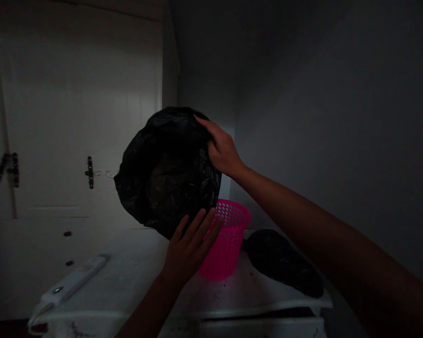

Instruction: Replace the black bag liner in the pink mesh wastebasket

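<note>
While the light is poor, the main relation reads well enough, taking the pink basket (pixel 220 256) as landmark: the black plastic bag (pixel 167 173) is held up and to the left of it, lower right edge overlapping the basket's rim in view. Contact between the two: cannot tell. Basket upright, mouth up; bag's mouth spread wide and turned toward the wearer, so its depth runs away from the wearer, across the basket's upright axis. Bag's outline roughly round, no clear long axis. Right hand (pixel 225 150), above the basket, has its grip closed on the bag's upper right edge. Left hand (pixel 186 256) is nearer, in front of the basket's left side, fingers extended along the bag's lower edge; thumb hidden, so whether that grip pinches or merely steadies, cannot tell. Basket stands on a white tabletop (pixel 134 277). Right of it, a dark bundle (pixel 284 263), seemingly more black plastic; contents not visible. Well left of it, near the tabletop's edge, a white power strip (pixel 77 279). Behind and left of it, a pale wardrobe (pixel 49 117); behind and right, a bare wall (pixel 320 117).
</note>
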Demonstrator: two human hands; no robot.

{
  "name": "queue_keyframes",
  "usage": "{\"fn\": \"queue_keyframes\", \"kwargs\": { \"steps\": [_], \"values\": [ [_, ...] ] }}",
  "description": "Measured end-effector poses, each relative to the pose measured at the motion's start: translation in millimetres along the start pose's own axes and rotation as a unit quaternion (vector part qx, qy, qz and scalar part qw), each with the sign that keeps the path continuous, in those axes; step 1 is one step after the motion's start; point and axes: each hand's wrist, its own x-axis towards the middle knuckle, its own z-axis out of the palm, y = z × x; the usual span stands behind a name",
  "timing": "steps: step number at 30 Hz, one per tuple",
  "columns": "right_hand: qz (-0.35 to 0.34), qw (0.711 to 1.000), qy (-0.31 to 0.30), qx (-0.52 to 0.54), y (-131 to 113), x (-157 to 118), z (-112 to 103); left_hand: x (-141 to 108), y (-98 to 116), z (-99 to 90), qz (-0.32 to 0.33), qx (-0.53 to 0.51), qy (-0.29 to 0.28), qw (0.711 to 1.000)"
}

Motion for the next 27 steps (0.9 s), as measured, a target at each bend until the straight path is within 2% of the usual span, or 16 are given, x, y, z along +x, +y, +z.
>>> {"fn": "queue_keyframes", "kwargs": {
  "steps": [4, 7, 11, 14, 18, 22, 24, 27],
  "values": [
    [0.000, 1.000, -0.019, -0.001, 3.5, -5.1, 15.7, -3.3, -5.6, -11.9, 0.000, 0.003, 0.006, 1.000],
    [0.037, 0.998, -0.044, 0.014, 6.1, -12.2, 33.5, -8.5, -11.0, -17.1, -0.001, 0.006, 0.005, 1.000],
    [0.127, 0.979, -0.148, 0.055, 11.8, -33.3, 50.3, -26.2, -23.8, -15.8, -0.014, 0.001, -0.015, 1.000],
    [0.242, 0.955, -0.162, 0.061, 26.3, -63.8, 42.4, -52.2, -35.5, -9.2, -0.043, 0.002, -0.043, 0.998],
    [0.375, 0.915, -0.145, -0.037, 57.8, -134.6, 3.5, -100.9, -42.1, 4.9, -0.065, 0.023, -0.091, 0.994],
    [0.438, 0.861, -0.215, -0.146, 73.7, -231.1, -42.6, -135.6, -30.4, 11.0, -0.088, 0.015, -0.141, 0.986],
    [0.458, 0.844, -0.221, -0.170, 67.1, -278.1, -60.0, -135.3, -19.8, 4.6, -0.086, -0.015, -0.140, 0.986],
    [0.460, 0.845, -0.205, -0.180, 41.9, -337.4, -76.5, -111.5, -1.9, -17.3, -0.071, -0.068, -0.106, 0.990]
  ]
}}
